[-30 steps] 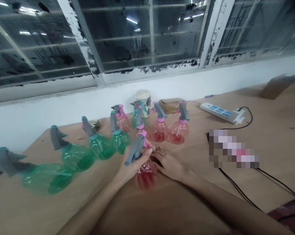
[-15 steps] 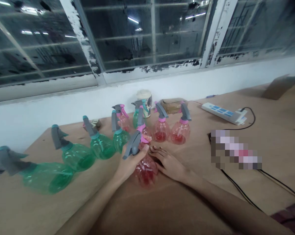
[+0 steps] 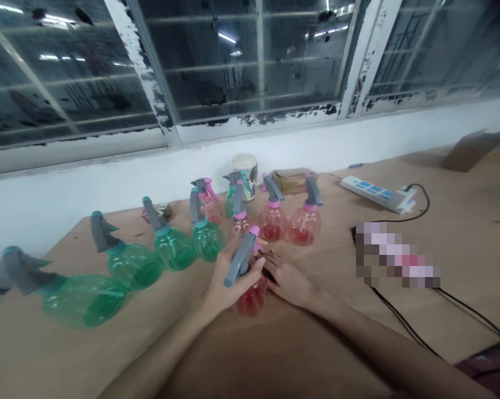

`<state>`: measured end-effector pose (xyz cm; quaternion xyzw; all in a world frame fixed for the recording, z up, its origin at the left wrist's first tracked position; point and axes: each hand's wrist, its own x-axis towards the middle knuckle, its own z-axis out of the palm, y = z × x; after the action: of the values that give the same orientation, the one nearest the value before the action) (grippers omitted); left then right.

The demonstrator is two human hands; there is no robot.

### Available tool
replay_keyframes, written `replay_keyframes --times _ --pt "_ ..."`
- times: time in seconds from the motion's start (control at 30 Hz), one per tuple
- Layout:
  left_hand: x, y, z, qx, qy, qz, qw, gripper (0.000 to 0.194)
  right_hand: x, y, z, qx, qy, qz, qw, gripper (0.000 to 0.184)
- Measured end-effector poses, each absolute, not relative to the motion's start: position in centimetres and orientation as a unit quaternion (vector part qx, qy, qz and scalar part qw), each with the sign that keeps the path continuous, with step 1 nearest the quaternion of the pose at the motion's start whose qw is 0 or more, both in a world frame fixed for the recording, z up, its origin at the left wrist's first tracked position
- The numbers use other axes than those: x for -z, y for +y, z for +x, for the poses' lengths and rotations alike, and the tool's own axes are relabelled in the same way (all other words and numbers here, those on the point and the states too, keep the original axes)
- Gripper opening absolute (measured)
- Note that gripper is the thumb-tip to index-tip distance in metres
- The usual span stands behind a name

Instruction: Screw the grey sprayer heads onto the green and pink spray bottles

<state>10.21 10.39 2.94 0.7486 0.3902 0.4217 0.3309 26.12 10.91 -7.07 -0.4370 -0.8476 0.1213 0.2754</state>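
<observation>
In front of me on the table stands a clear red spray bottle with red liquid inside. Its grey and pink trigger sprayer is in the grip of my left hand, thumb and fingers closed around it near the bottle's top. From the other side, my right hand curls its fingers round the bottle's shoulder. Whether the sprayer is fully seated on the neck is hidden by my hands. Right behind stands another red spray bottle.
Several green spray bottles curve off to the left. More red ones stand at the back right, near a paper cup and a brown package. Farther right lie a power strip, a blurred-out item and black cables.
My left hand has shifted slightly right and down with the sprayer, which has turned so its pink nozzle points more away from me. My right hand has stayed at the bottle.
</observation>
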Motion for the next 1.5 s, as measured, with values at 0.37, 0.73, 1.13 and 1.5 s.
replay_keyframes --times 0.37,0.73,1.13,1.5 --pt "-1.8 10.8 9.8 -0.394 0.391 0.756 0.349 0.023 7.0 10.8 26.1 -0.120 -0.847 -0.435 0.280 0.039" --pt "-2.1 10.8 9.9 -0.389 0.391 0.756 0.352 0.020 7.0 10.8 26.2 -0.121 -0.849 -0.430 0.282 0.040" --pt "-3.8 10.2 10.2 -0.392 0.383 0.802 0.240 0.009 7.4 10.8 26.2 -0.115 -0.849 -0.435 0.277 0.041" --pt "-3.3 10.8 10.1 -0.395 0.379 0.791 0.274 0.011 6.1 10.3 26.8 -0.282 -0.770 -0.450 0.353 0.035"
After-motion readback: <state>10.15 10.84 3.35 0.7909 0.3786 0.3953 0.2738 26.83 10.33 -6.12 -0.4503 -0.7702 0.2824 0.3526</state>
